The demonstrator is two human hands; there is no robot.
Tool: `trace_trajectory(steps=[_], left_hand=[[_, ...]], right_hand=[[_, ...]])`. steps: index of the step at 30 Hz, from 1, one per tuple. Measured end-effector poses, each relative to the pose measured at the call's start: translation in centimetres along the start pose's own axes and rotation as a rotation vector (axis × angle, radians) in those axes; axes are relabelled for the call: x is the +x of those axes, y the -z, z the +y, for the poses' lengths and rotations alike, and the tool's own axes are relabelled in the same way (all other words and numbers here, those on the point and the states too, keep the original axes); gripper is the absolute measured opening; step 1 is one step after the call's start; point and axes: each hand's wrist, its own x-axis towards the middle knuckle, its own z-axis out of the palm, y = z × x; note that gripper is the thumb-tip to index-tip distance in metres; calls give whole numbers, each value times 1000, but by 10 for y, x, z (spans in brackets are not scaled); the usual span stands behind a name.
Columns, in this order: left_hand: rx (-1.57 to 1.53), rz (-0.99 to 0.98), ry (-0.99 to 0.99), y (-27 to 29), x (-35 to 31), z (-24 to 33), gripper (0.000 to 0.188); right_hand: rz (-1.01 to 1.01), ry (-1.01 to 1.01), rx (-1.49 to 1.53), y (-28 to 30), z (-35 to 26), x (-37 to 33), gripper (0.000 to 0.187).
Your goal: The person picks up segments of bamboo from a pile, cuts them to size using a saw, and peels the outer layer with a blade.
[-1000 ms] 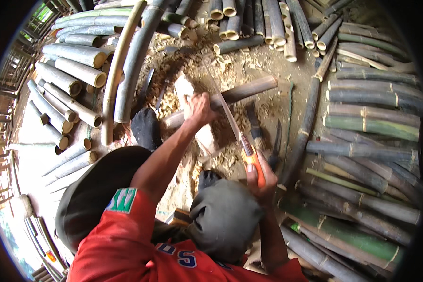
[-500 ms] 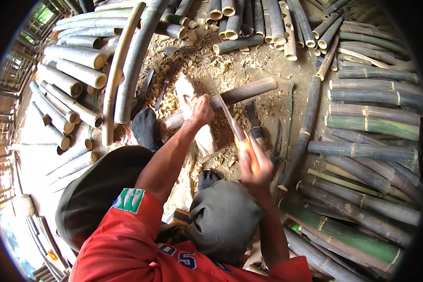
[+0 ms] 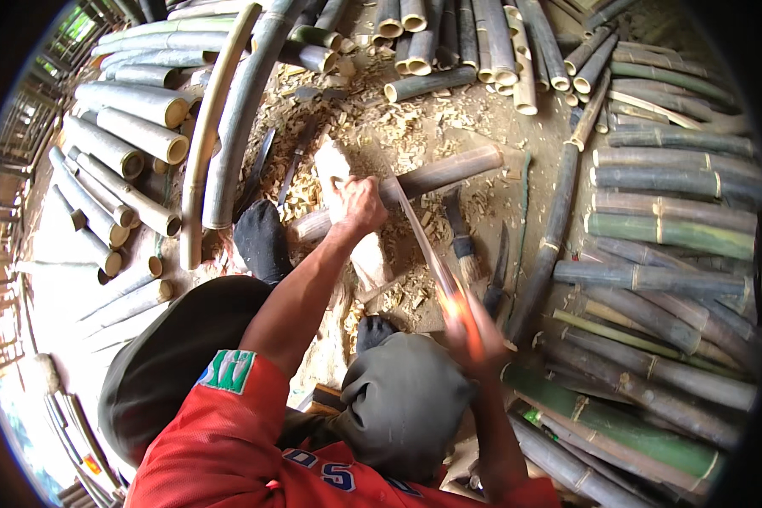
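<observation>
A length of dark bamboo (image 3: 453, 171) lies slantwise across a pale wooden block (image 3: 369, 259). My left hand (image 3: 360, 206) is closed around the bamboo and presses it onto the block. Just right of that hand, the blade of a hand saw (image 3: 418, 230) crosses the bamboo, its tip end resting at the bamboo. My right hand (image 3: 477, 339), somewhat blurred, is wrapped around the saw's orange handle, low and to the right, near my right knee. How deep the blade has cut cannot be made out.
Wood shavings (image 3: 415, 118) litter the ground. Long knives (image 3: 292, 165) lie left of the block; a bristled tool (image 3: 461, 245) and a curved blade (image 3: 501, 262) lie right of it. Cut bamboo poles (image 3: 669, 220) are stacked to the right, left and far side. My dark-socked foot (image 3: 262, 241) is beside the bamboo's left end.
My right hand has drawn the saw back toward me and slightly right, so less blade extends past the bamboo. The left hand still holds the bamboo in place.
</observation>
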Motion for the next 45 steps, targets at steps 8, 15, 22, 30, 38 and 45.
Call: trace_trajectory(steps=[8, 15, 22, 30, 38, 45], left_hand=[[18, 75, -43, -2, 0, 1, 30], [-34, 65, -12, -5, 4, -17, 29], [6, 107, -58, -5, -3, -8, 33], [-386, 383, -191, 85, 3, 61, 52], [-30, -509, -123, 35, 96, 113, 54], [-45, -551, -161, 50, 95, 127, 40]], right_hand=[[-72, -129, 43, -16, -3, 22, 42], [-83, -31, 1, 22, -10, -32, 46], [-9, -49, -4, -23, 21, 0, 47], [168, 32, 133, -45, 32, 38, 47], [-61, -161, 201, -39, 22, 23, 51], [-209, -344, 180, 61, 23, -127, 52]])
